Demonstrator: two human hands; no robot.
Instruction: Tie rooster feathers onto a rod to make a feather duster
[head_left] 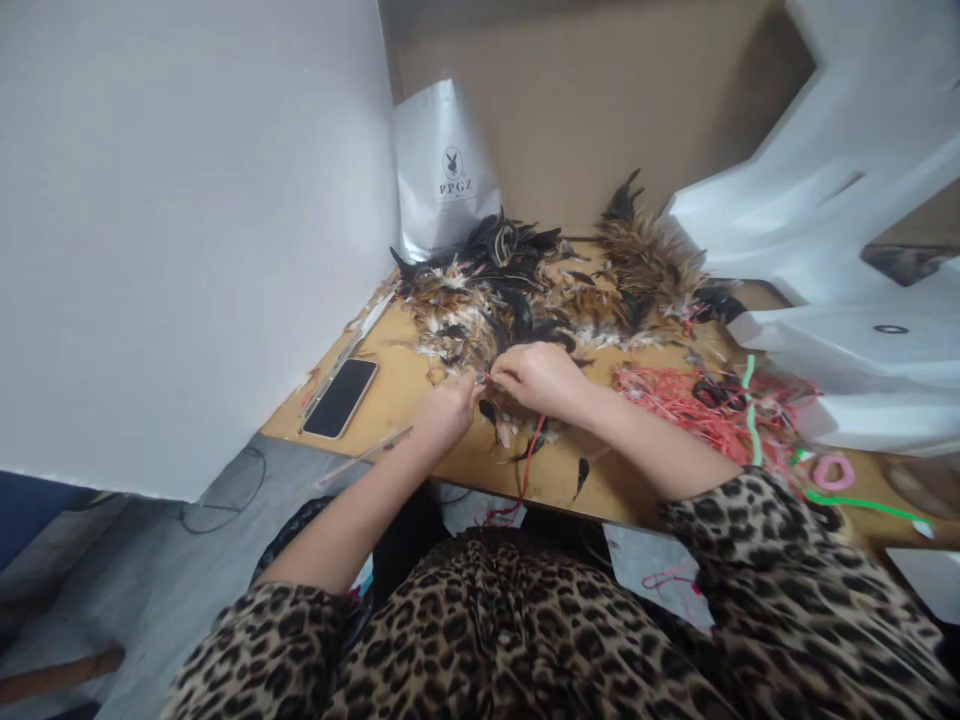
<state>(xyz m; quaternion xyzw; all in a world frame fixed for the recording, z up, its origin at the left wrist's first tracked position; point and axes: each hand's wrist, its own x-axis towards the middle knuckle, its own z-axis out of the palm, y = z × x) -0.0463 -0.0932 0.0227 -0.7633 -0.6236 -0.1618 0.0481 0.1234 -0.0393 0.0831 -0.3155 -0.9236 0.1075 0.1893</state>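
Observation:
My left hand (pixel 444 410) and my right hand (pixel 538 378) meet at the front of a wooden table (pixel 397 395), both closed in a pinch around a small bundle of feathers (pixel 487 382) with a red cord. The red cord (pixel 525 470) hangs from under my right hand over the table's front edge. Just behind my hands lies a big heap of brown, black and white feathers (pixel 525 280). A few loose feathers (pixel 581 470) lie near the edge.
A black phone (pixel 341 397) lies at the table's left, beside a white wall panel (pixel 187 230). A silver bag (pixel 444 165) stands at the back. A tangle of red cords (pixel 690 405), green cords (pixel 750 410) and a pink ring (pixel 834 472) lie on the right, under white foam pieces (pixel 840 230).

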